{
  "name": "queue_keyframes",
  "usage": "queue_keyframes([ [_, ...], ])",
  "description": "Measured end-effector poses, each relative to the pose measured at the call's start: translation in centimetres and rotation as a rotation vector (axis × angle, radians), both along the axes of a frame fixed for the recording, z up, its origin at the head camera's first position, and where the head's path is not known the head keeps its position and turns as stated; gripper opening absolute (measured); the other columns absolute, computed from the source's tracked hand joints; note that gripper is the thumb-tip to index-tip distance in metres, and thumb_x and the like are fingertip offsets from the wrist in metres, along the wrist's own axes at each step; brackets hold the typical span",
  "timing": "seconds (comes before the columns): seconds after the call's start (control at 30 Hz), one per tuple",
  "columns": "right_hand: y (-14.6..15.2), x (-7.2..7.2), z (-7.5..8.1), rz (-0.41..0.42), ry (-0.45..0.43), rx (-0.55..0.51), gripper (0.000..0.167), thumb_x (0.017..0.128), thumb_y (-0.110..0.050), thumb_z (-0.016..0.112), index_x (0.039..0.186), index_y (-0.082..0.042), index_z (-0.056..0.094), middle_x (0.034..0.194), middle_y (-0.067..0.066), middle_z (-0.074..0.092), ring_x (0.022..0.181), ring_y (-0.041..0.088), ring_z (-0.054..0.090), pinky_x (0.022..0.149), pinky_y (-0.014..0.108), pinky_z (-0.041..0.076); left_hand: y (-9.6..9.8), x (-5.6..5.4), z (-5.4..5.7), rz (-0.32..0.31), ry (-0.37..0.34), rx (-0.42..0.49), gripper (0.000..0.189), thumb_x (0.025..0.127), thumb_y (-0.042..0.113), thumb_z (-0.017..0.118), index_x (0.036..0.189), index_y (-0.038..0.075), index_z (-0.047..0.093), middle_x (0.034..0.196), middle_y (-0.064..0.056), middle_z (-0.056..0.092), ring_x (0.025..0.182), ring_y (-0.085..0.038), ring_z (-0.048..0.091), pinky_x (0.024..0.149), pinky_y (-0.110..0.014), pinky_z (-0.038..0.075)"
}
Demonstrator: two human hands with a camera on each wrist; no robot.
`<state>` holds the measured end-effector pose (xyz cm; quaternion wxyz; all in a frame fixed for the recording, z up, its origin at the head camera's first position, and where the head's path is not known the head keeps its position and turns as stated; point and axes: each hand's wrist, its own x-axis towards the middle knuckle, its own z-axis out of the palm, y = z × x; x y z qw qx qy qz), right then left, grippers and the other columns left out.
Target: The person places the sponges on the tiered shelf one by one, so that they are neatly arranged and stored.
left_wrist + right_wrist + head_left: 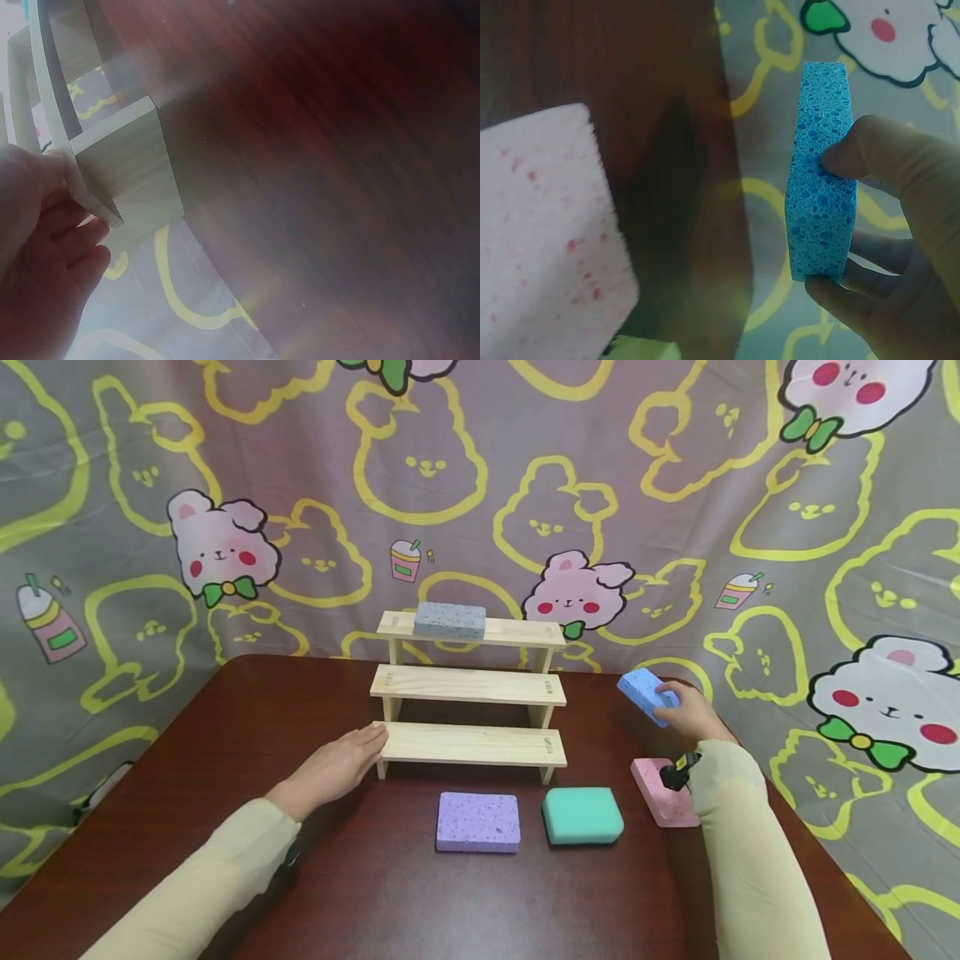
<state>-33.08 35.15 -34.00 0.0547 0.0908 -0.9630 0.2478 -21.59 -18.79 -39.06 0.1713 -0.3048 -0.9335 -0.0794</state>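
At the right, my right hand (688,712) pinches a blue sponge (642,692), held in the air above the table. The right wrist view shows the thumb on one side of this porous sponge (821,202) and fingertips at its lower end. My left hand (337,768) rests at the left end of the lowest board of a three-step wooden shelf (468,745), fingers extended and together in the head view. From the left wrist, the fingers (81,238) show against the board's end. A grey sponge (449,621) lies on the top step.
In front of the shelf, a purple sponge (478,822) and a teal sponge (582,816) lie on the dark brown table (375,893). A pink sponge (660,797) lies below the right wrist, partly covered by a small black device. A patterned curtain (465,485) hangs behind.
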Motion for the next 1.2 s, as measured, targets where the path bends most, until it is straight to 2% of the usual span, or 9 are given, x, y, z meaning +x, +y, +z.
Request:
queue_keyframes([
  [0.4, -1.2, -0.5, 1.8, 0.097, 0.134, 0.005, 0.04, 0.08, -0.005, 0.062, 0.116, 0.007, 0.05, 0.114, 0.03, 0.049, 0.09, 0.038, 0.044, 0.078, 0.049, 0.039, 0.0, -0.1, 0.0, -0.011, 0.009, 0.003, 0.034, 0.089, 0.005, 0.058, 0.12, -0.01, 0.055, 0.123, -0.025, 0.053, 0.114, -0.035, 0.05, 0.096, -0.047, 0.04],
  [0.73, -2.6, 0.1, 3.5, 0.088, 0.121, 0.009, 0.043, 0.081, -0.006, 0.061, 0.12, 0.006, 0.049, 0.121, 0.031, 0.046, 0.097, 0.039, 0.043, 0.085, 0.052, 0.038, -0.1, -0.1, 0.1, -0.015, 0.003, 0.002, 0.034, 0.089, 0.005, 0.058, 0.12, -0.009, 0.056, 0.122, -0.025, 0.053, 0.114, -0.036, 0.05, 0.096, -0.047, 0.04],
  [1.03, -3.7, 0.1, 5.0, 0.131, 0.164, 0.016, 0.042, 0.079, -0.005, 0.061, 0.119, 0.003, 0.051, 0.121, 0.031, 0.046, 0.103, 0.042, 0.042, 0.089, 0.055, 0.036, -0.1, -0.2, 0.0, -0.023, 0.004, 0.006, 0.034, 0.089, 0.005, 0.058, 0.119, -0.01, 0.056, 0.122, -0.026, 0.053, 0.115, -0.036, 0.05, 0.097, -0.047, 0.04],
  [1.2, -4.6, 0.1, 6.0, 0.113, 0.164, 0.041, 0.042, 0.08, -0.008, 0.061, 0.12, -0.001, 0.052, 0.124, 0.028, 0.045, 0.108, 0.041, 0.041, 0.09, 0.056, 0.035, -0.1, -0.2, 0.0, -0.019, 0.0, 0.003, 0.034, 0.089, 0.005, 0.058, 0.119, -0.01, 0.056, 0.122, -0.025, 0.054, 0.115, -0.035, 0.05, 0.097, -0.046, 0.04],
])
